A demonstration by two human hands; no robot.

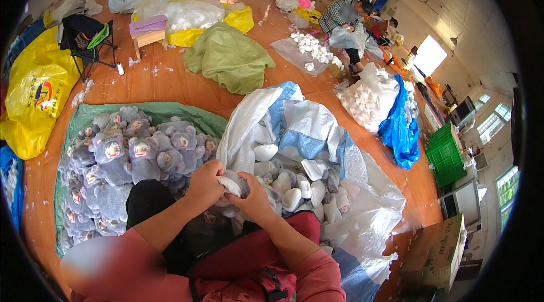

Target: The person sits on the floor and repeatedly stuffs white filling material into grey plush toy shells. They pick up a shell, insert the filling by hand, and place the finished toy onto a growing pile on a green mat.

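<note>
Above my lap, my left hand (205,184) and my right hand (251,197) grip a grey-and-white plush piece (231,184) between them. The fingers of both hands are closed on its edges, with the thumbs toward each other. To the left lies a heap of grey plush toys (144,157) with printed faces, resting on a green sheet (76,126). At the right, close to my right hand, an open white-and-blue woven sack (362,188) holds many grey-and-white plush pieces (292,199). What is inside the held piece cannot be seen.
An olive cloth bundle (229,58) lies beyond the toys, with a small wooden stool (149,38) and a folding chair (85,41) farther left. A cardboard box (433,254) stands at the right, near a green crate (445,154). Another person (343,15) sits at the back among bags.
</note>
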